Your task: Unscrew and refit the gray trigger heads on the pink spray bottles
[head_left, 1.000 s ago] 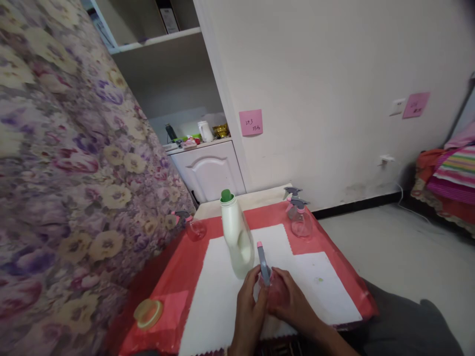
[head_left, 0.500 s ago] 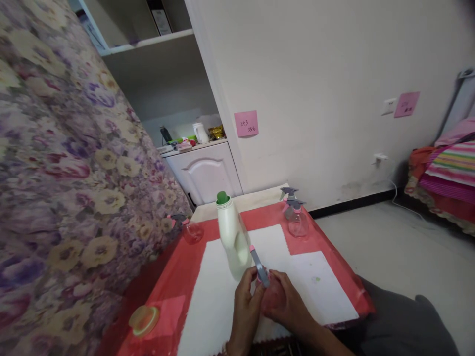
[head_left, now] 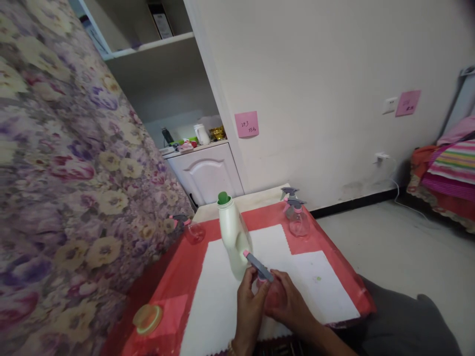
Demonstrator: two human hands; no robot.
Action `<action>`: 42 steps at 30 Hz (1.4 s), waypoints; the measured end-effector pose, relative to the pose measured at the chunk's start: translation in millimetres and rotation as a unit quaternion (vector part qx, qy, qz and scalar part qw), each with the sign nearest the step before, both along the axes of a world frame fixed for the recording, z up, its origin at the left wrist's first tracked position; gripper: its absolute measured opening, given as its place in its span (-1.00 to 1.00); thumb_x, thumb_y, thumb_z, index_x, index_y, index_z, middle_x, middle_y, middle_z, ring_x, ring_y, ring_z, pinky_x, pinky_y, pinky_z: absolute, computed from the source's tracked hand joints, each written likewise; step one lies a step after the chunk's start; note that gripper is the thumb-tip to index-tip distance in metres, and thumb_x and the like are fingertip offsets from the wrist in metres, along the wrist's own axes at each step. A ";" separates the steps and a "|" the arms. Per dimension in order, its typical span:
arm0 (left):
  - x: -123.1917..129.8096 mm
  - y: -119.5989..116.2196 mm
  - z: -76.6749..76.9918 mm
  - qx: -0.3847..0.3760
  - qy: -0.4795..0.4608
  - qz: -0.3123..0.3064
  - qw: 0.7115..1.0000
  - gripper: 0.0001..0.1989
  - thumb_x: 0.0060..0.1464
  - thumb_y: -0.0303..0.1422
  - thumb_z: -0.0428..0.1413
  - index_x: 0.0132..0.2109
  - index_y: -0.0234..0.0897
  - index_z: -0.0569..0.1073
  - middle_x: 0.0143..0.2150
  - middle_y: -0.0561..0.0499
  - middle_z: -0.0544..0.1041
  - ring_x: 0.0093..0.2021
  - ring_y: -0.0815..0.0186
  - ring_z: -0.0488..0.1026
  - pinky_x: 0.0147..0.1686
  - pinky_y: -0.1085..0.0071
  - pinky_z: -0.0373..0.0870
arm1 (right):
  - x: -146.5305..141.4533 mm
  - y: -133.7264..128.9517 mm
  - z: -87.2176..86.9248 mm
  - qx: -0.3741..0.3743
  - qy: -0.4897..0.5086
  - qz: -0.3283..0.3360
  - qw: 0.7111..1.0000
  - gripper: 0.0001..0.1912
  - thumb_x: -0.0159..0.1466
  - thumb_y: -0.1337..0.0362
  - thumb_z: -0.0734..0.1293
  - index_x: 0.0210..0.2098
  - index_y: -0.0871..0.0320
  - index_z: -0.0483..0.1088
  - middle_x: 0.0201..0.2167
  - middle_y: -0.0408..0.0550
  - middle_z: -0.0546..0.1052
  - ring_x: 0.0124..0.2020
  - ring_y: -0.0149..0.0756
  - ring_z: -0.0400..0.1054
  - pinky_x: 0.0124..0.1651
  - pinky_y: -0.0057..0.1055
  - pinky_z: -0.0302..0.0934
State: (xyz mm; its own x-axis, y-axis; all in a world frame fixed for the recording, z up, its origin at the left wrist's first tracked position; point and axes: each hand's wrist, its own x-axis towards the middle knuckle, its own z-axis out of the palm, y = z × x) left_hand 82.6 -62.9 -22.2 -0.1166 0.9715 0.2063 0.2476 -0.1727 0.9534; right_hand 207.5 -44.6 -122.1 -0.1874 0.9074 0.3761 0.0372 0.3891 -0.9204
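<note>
Near the front of the table, both hands hold one clear spray bottle (head_left: pixel 275 295) with a grey and pink spray head (head_left: pixel 260 267). My left hand (head_left: pixel 249 299) has its fingers closed at the bottle's neck, just under the head. Wrapped round the bottle's body is my right hand (head_left: pixel 293 304). The spray head points up and to the left. Behind my left hand a pale green jug (head_left: pixel 233 235) stands upright, uncapped, with something green in its mouth.
Spray bottles stand at the table's back right (head_left: pixel 299 225) and back left (head_left: pixel 195 232). A round yellowish lid or dish (head_left: pixel 147 319) lies front left. White sheets (head_left: pixel 213 296) cover part of the red cloth (head_left: pixel 166 287). A floral curtain (head_left: pixel 74 198) hangs at the left.
The spray head in my hands has turned, its nozzle swinging left and down. Both hands still hold the bottle. The view has shifted slightly.
</note>
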 end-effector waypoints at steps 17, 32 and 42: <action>3.6 -0.1 -2.5 -0.017 -0.049 -0.006 0.999 -0.64 -0.04 -0.26 0.24 -0.06 -0.26 0.45 -0.05 -0.10 0.56 0.01 0.13 0.46 0.06 0.25 0.34 | -0.1 -0.6 4.0 0.002 0.016 0.006 1.000 -0.20 -0.03 0.28 0.50 0.15 0.03 0.14 0.08 0.03 0.34 0.14 -0.03 0.26 0.21 -0.09 0.17; 2.4 1.0 -7.2 -0.013 -0.060 -0.029 0.998 -0.67 0.03 -0.25 0.19 -0.05 -0.26 0.45 -0.04 -0.10 0.55 0.02 0.13 0.46 0.08 0.25 0.32 | -0.5 0.5 -2.9 0.007 0.016 0.009 1.000 -0.18 -0.02 0.31 0.50 0.16 0.02 0.10 0.11 0.04 0.30 0.17 -0.05 0.23 0.23 -0.10 0.14; 4.8 -0.2 -3.6 -0.011 -0.070 -0.028 0.997 -0.65 -0.01 -0.24 0.21 -0.05 -0.23 0.47 -0.03 -0.09 0.57 0.02 0.11 0.47 0.07 0.24 0.34 | 1.0 0.1 -0.4 0.007 0.015 0.012 1.000 -0.19 -0.03 0.30 0.50 0.15 0.02 0.13 0.11 0.04 0.32 0.19 -0.03 0.22 0.25 -0.09 0.12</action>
State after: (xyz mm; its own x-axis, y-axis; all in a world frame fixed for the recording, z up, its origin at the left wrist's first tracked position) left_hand 87.5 -63.1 -25.8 -0.0877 0.9814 0.1706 0.1026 -0.1614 0.9815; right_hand 208.5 -44.6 -122.5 -0.1984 0.8976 0.3937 0.0006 0.4018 -0.9157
